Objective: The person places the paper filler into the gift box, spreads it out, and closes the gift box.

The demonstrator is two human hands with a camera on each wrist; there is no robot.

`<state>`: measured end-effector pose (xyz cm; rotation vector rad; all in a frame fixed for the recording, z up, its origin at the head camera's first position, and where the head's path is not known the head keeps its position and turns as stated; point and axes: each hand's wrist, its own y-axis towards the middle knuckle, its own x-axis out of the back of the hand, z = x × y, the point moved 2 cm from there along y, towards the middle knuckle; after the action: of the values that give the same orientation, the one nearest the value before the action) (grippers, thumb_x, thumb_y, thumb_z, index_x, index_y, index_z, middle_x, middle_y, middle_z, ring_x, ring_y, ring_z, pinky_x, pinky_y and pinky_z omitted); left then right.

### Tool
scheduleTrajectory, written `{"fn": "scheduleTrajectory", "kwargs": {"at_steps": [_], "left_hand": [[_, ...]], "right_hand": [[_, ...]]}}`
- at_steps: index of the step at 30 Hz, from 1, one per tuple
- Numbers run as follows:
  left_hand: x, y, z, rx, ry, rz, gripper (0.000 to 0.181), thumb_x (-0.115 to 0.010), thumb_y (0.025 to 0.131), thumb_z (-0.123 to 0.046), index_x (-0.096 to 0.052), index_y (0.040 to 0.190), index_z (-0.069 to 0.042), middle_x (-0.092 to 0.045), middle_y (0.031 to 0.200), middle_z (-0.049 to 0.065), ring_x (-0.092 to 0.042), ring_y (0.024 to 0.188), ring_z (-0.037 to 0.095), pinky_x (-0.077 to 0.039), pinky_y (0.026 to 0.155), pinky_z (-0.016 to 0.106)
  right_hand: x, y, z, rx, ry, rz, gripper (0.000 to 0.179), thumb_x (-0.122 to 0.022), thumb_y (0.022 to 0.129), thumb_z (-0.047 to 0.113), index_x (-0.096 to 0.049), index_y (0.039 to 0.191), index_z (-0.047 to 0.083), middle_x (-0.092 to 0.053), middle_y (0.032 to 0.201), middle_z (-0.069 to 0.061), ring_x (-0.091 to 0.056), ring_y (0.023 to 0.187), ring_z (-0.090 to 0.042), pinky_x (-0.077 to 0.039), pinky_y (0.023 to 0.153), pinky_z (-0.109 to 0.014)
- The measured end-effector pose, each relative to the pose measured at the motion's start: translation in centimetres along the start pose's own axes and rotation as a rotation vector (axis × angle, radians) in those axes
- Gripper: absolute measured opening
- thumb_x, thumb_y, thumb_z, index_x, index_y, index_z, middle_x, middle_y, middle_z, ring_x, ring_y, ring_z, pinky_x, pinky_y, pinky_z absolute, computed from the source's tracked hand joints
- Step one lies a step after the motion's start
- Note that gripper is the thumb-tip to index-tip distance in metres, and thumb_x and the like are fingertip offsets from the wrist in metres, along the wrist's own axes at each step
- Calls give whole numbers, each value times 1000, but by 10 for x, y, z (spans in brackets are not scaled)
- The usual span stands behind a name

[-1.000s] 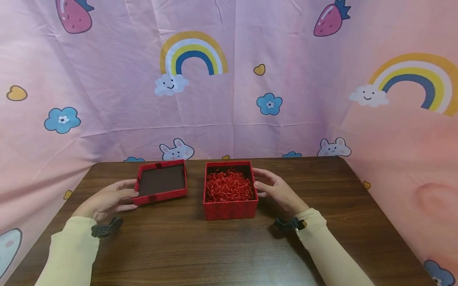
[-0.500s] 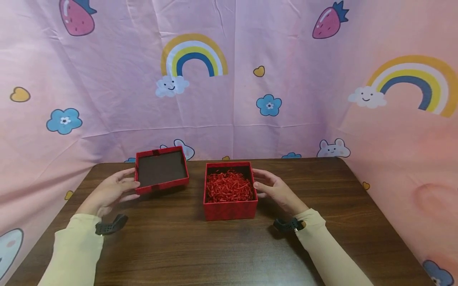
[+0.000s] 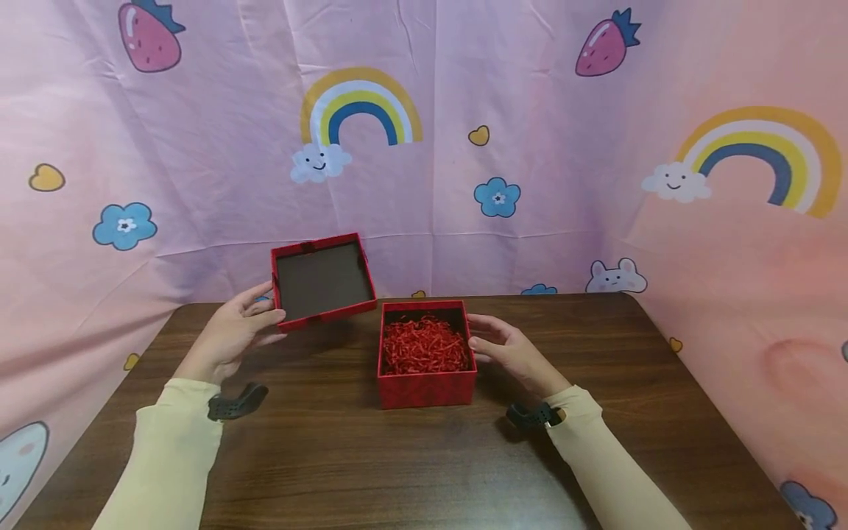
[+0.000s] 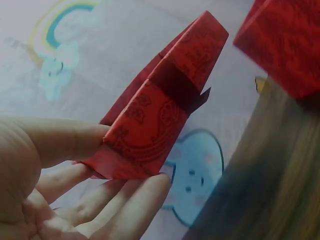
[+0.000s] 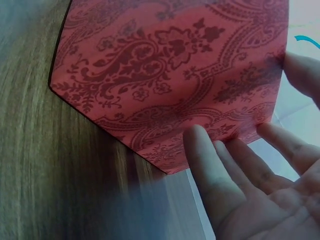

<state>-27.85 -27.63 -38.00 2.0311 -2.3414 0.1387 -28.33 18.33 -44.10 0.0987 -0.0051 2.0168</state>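
In the head view my left hand point(image 3: 228, 335) holds a red box lid point(image 3: 324, 278) by its left end, the thumb on the near corner and the fingers beneath. The lid is raised and tilted, its dark inside facing me. A patterned lid wall with a dark ribbon point(image 4: 175, 86) shows in the left wrist view. Right of it, a red box point(image 3: 427, 390) stands upright on the table, filled with red shredded paper point(image 3: 425, 346). My right hand point(image 3: 513, 353) rests against the box's right side, fingers nearly straight on the patterned wall point(image 5: 150, 65) in the right wrist view.
The brown wooden table point(image 3: 397, 471) lies under the box and both forearms. Behind it and along the sides hangs a pink cloth point(image 3: 563, 184) printed with rainbows, flowers and strawberries. Each wrist wears a dark band point(image 3: 237, 403).
My left hand has lifted the box lid up and moved it right, toward the box, and its inside has tipped further toward me. The right hand and the box stay in place.
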Motion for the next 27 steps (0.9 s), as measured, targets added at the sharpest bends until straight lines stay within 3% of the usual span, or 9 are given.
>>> {"fn": "scheduleTrajectory", "kwargs": {"at_steps": [4,8,11,16,20,24,27], "left_hand": [[-21,-1,-15,-21,25,41,83,-67,102,-12,-14,166,-10,-22,163,29,-65,105,0,-61,90,33],[-46,-1,-31,-57,63,70,80,-67,102,-14,-18,166,-12,-28,163,27,-63,110,2,-60,93,33],[-67,-3,-40,-66,58,76,78,-67,102,-15,-22,166,-15,-33,161,25,-64,110,4,-60,92,33],[-105,-3,-47,-65,31,74,76,-66,102,-13,-25,165,-18,-39,157,23,-66,110,13,-59,97,41],[-129,-3,-49,-65,33,47,75,-67,101,-13,-28,165,-20,-42,157,19,-61,123,25,-54,104,48],[-144,-4,-48,-79,20,16,74,-68,99,-11,-32,163,-19,-43,157,17,-56,131,33,-49,109,52],[-149,-5,-44,-92,42,0,72,-68,99,-12,-35,162,-19,-44,157,16,-53,134,34,-45,112,54]], "right_hand": [[0,0,2,-9,-16,-9,60,-69,101,20,-44,155,6,-46,156,-19,-54,136,-35,-51,108,-52],[-1,-2,5,-18,-81,-47,54,-70,101,21,-51,149,7,-51,152,-16,-50,139,-32,-40,117,-57],[-1,-4,11,-8,-134,-91,47,-70,100,22,-57,143,7,-57,146,-14,-50,138,-30,-38,118,-53],[1,-7,27,173,-162,-215,39,-63,104,14,-58,139,-2,-59,140,-23,-58,128,-34,-52,107,-51],[-1,-9,41,319,-122,-268,42,-57,106,8,-51,145,-5,-55,140,-31,-60,126,-27,-56,100,-46],[-4,-11,48,356,-93,-268,48,-54,107,5,-44,153,-4,-55,139,-31,-63,119,-11,-58,97,-36],[-5,-11,49,365,-76,-261,50,-54,106,3,-41,154,-4,-54,138,-31,-64,113,-8,-59,96,-31]]}}
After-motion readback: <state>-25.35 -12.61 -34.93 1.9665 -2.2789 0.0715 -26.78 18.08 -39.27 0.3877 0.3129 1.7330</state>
